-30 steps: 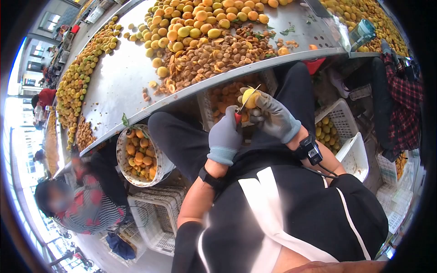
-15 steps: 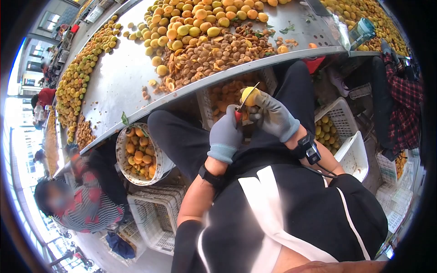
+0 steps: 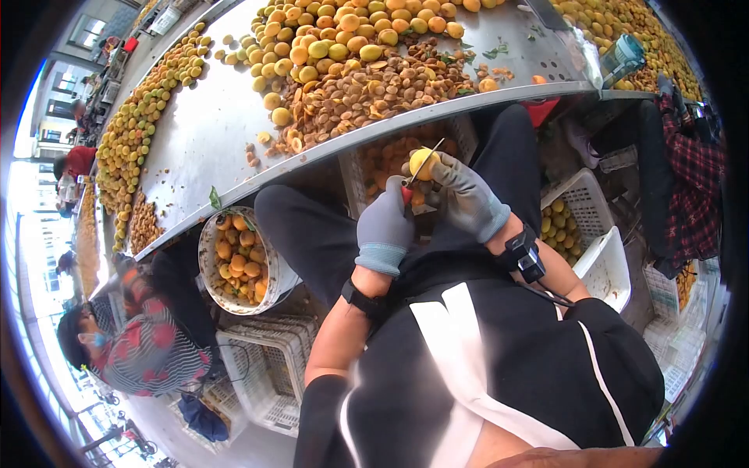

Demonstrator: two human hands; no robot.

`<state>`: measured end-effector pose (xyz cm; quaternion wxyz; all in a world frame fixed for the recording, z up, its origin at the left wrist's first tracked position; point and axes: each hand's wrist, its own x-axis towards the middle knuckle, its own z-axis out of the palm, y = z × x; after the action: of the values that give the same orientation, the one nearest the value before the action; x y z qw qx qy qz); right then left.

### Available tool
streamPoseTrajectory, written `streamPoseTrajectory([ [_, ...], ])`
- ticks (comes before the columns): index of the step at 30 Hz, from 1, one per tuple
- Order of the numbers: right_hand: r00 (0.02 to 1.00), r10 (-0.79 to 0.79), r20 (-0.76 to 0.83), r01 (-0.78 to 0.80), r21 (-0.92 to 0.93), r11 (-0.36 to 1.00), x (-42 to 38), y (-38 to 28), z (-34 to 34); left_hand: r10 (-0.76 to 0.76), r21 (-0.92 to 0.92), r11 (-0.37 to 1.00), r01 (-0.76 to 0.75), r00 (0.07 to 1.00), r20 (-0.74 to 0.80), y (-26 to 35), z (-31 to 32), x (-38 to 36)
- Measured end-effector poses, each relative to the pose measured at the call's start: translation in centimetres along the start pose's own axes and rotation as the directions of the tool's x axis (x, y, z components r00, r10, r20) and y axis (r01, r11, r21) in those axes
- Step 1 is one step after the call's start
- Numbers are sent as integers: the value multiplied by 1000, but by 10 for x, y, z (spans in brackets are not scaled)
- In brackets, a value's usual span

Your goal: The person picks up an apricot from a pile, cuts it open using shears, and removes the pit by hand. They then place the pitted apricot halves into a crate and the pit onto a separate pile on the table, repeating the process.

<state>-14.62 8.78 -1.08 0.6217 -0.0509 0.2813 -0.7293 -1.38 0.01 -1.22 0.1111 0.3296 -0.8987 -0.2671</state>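
Note:
My left hand, in a grey glove, is closed round the red handle of a knife. The knife's thin blade points up and lies against a yellow fruit. Gripped in the fingers of my right hand, also gloved, is that fruit. Both hands are close together above my lap, just below the metal table's edge. Under them a crate holds orange fruit pieces, partly hidden by my hands and legs.
On the metal table lie piles of whole fruit and brown pits. A white bucket of fruit stands left, near empty crates. A crate of green-yellow fruit is right. Co-workers sit at both sides.
My hands, the knife and the fruit have shifted only slightly. The co-worker at the left has turned their head toward the table.

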Motion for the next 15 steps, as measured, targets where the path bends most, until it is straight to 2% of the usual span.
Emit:
streamPoseTrajectory([
  [1, 1000, 1, 2, -1, -2, 1000, 2, 2, -2, 2, 16, 1000, -2, 1000, -8, -1, -1, -1],
  [2, 995, -96, -20, 89, -218, 972, 4, 4, -5, 0, 16, 1000, 0, 1000, -9, -2, 0, -1],
  [3, 980, -196, -19, 170, -425, 889, 5, 5, -6, 13, 46, 999, -13, 1000, -13, -3, 1, 0],
  [6, 972, -226, -69, 157, -522, 838, -1, 0, -3, 34, 74, 997, -31, 999, -31, -1, 1, 0],
  [7, 972, -224, -67, 156, -524, 837, -2, -2, -2, 38, 77, 996, -34, 998, -48, -1, 0, 0],
  [9, 999, -15, -43, 9, -139, 990, -4, -3, -1, 51, 75, 996, -47, 997, -57, -3, 0, 1],
  [13, 997, -70, -34, 60, -239, 969, 0, 0, -3, 60, 105, 993, -51, 995, -83, -3, -1, 2],
  [15, 978, -200, -65, 157, -406, 900, -2, 0, -1, 71, 97, 993, -62, 993, -95, -4, 1, 0],
])
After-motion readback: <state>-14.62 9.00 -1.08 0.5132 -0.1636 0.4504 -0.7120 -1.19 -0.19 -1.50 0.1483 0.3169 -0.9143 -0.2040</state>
